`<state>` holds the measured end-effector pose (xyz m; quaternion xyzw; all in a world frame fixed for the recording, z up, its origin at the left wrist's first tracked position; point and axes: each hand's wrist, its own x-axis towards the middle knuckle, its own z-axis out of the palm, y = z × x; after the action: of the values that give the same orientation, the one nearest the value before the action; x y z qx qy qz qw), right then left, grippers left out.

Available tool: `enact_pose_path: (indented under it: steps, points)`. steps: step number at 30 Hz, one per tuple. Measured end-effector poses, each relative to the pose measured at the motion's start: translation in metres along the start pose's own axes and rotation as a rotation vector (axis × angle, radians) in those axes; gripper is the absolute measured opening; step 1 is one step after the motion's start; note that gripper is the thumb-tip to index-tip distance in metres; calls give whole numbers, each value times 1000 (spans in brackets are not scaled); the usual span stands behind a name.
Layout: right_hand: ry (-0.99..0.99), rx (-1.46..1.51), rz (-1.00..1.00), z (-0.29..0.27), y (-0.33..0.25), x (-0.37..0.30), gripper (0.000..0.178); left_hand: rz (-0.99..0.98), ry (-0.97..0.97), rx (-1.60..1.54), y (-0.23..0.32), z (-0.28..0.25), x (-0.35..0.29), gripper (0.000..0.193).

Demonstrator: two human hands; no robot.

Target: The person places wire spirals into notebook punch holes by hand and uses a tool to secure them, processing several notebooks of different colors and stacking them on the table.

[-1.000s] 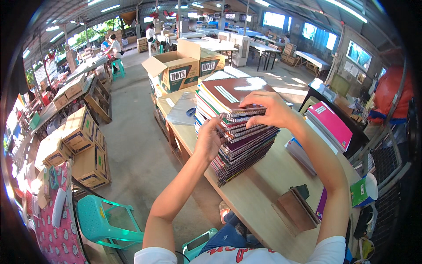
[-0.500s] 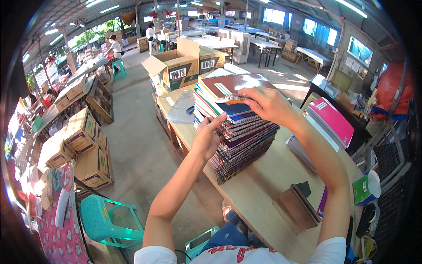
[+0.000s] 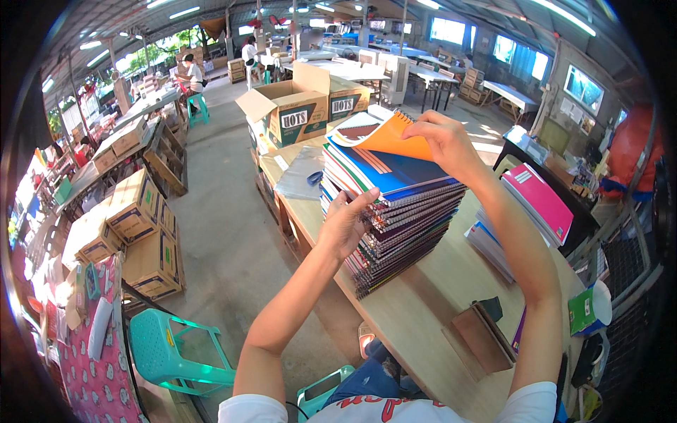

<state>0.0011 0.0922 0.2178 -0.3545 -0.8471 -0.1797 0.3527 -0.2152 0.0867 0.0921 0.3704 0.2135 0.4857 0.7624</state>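
Your right hand [image 3: 451, 144] has raised one orange-backed notebook [image 3: 395, 137] higher, grip clamped on its edge, over one uncountable stack [image 3: 412, 218] on the surface [image 3: 398, 310]. Your left hand [image 3: 344, 227] touches the stack, some fingertips hidden, grip unclear.

blk-lettered labels [image 3: 294, 118] on 2 ctns [image 3: 310, 103], red script [image 3: 389, 407] on shirt [image 3: 409, 414]

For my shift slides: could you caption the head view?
The right hand holds up an orange-backed notebook above a blue notebook; the left hand touches the spiral-bound stack.
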Motion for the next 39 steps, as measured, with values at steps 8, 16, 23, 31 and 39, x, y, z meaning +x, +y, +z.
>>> enact_pose_path:
  steps: [8,16,23,31,39]
  points:
    - [-72,65,28,-4,-13,-7,24,13,-32,-29,-6,-5,4,59]
    - [-270,-105,-189,-4,-29,-14,41,79,-23,44,-8,-7,-1,49]
    - [-275,-284,-397,4,-25,-19,24,0,-67,83,-5,3,-1,45]
    - [-143,-389,-479,24,-15,-23,37,15,-53,36,-10,-7,5,34]
    - [-128,-320,-205,35,-27,-20,15,88,-133,-27,-11,-49,13,29]
